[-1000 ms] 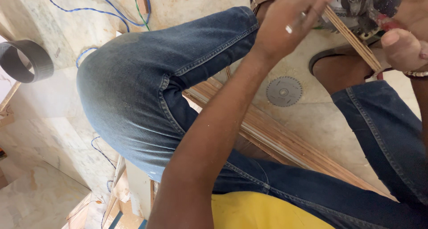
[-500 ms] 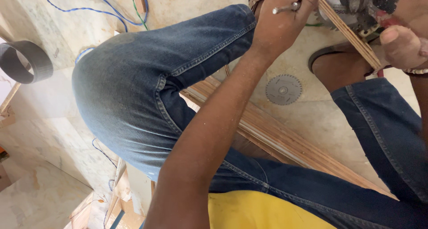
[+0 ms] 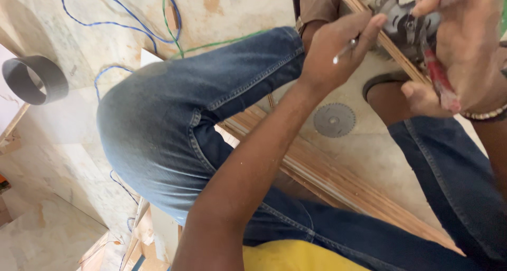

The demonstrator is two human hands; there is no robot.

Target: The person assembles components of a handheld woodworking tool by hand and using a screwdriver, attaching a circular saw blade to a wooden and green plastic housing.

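My left hand (image 3: 332, 52) is raised near the top of the view and pinches a thin metal tool (image 3: 344, 51) between thumb and fingers. My right hand (image 3: 459, 49) at the upper right grips a grey power tool (image 3: 404, 23) with a red handle (image 3: 438, 81) running under the palm. A long wooden strip (image 3: 369, 17) passes between both hands. A round saw blade (image 3: 334, 120) lies flat on the floor just below the hands. My bent knee in blue jeans (image 3: 174, 123) fills the middle.
A stack of long wooden boards (image 3: 338, 181) runs diagonally across the floor under my legs. Blue and green wires (image 3: 132, 23) trail over the pale stone floor at the upper left. A black ring of tape or pipe (image 3: 34, 80) lies at the far left.
My left hand has shifted slightly left and lower with the thin metal tool. The view has moved, so the power tool and my right hand show more fully.
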